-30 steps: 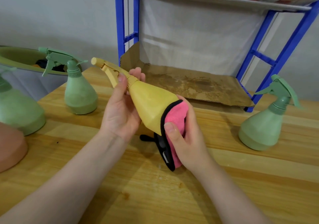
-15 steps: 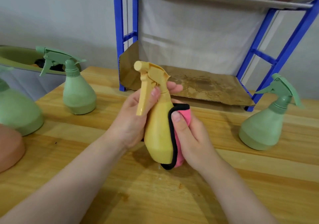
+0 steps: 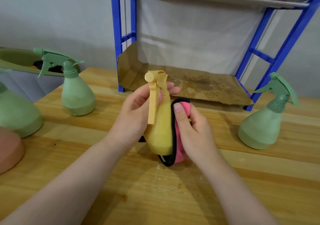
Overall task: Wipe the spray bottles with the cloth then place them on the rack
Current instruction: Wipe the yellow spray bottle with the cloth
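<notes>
Two hands share the work: the left hand (image 3: 136, 115) grips the neck of the yellow spray bottle (image 3: 160, 126), holding it upright just above the desk (image 3: 173, 198), while the right hand (image 3: 192, 131) presses the pink cloth (image 3: 180, 148) against the bottle's right flank, thumb curled over the black-edged fold. This looks like the wiping step, mid-way on this bottle. Next would likely be turning it to reach the unwiped side, then standing it on the cardboard-lined bottom shelf of the blue rack (image 3: 277, 58) directly behind. Three green spray bottles (image 3: 76, 93) (image 3: 265, 120) (image 3: 17, 115) wait on the desk. No brand, label or writing is legible anywhere.
</notes>
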